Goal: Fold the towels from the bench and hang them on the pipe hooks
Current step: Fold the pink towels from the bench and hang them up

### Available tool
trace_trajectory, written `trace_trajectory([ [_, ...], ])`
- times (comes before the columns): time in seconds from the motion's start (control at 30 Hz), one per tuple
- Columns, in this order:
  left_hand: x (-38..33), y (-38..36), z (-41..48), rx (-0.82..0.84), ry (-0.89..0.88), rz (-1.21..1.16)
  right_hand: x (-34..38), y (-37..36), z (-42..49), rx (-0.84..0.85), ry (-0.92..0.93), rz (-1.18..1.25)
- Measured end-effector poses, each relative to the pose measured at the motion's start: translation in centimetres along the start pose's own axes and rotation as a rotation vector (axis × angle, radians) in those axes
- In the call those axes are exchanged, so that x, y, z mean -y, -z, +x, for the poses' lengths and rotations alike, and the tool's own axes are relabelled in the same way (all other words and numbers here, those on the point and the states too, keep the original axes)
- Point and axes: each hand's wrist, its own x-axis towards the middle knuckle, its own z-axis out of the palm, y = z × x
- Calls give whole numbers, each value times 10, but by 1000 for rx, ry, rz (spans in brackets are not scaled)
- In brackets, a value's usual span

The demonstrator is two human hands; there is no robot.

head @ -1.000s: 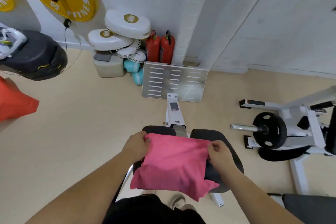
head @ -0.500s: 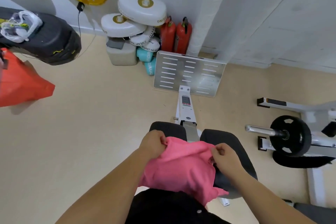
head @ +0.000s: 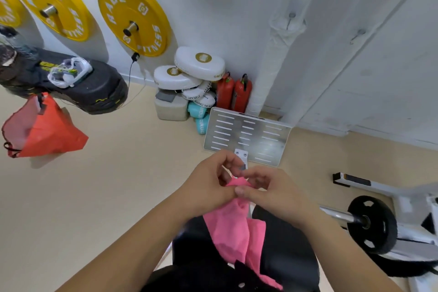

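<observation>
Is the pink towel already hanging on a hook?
No, the left hand and right hand pinch the top of the towel, which dangles over the bench.

Pink towel (head: 233, 230); yellow plates (head: 134, 18); orange bag (head: 47, 130).

The pink towel (head: 233, 227) hangs bunched in a narrow, creased strip. Its top is gathered and pinched between the left hand (head: 213, 178) and the right hand (head: 267, 187), and its lower end trails over the black bench pad (head: 284, 244). Beyond, against the wall, stands the white-wrapped pipe (head: 270, 66) with a small metal hook (head: 290, 19) high up.
</observation>
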Motion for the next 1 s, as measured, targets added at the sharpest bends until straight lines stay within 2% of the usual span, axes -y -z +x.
trace_trajectory([
  [0.1, -15, 5, 0, 60, -18, 70, 12, 10, -6, -21, 32, 15],
  [0.23, -20, 9, 4, 314, -31, 176, 22, 19, -16, -127, 88, 101],
  [0.33, -15, 8, 10, 392, -29, 385, 24, 30, -20, -236, 111, 91],
  [0.53, -7, 26, 24, 202, -44, 512, -6, 62, -33, -453, 54, -14],
  [0.67, -11, 41, 28, 213, -51, 851, -12, 74, -42, -521, 67, 109],
  [0.83, -7, 43, 22, 237, -51, 984, -12, 83, -45, -535, 134, 123],
  [0.93, -14, 52, 22, 7, -216, 1116, -19, 90, -45, -555, 149, 26],
  [1.0, -26, 57, 22, -158, -343, 1005, -28, 94, -44, -617, 142, -51],
])
